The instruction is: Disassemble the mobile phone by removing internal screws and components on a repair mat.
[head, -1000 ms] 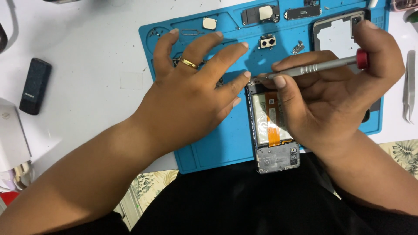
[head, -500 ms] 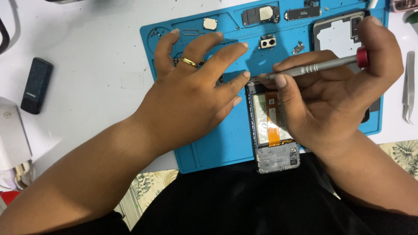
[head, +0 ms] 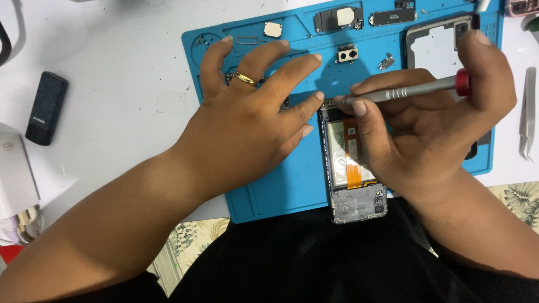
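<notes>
Right hand (head: 426, 129) pinches a screwdriver (head: 401, 91) at the far end of the opened phone (head: 351, 168) on the blue mat (head: 281, 185), left hand (head: 252, 118) spread flat beside it; unscrewing seems underway, needing steady downward pressure.

Up on the blue mat (head: 269, 191), loose parts sit in a row: a small square chip (head: 273, 29), a dark speaker module (head: 338, 18), a twin camera unit (head: 347, 54). Far left on the white table (head: 112, 73), a black oblong case (head: 46, 108) lies alone. Tweezers (head: 528, 115) rest off the mat's right edge.
</notes>
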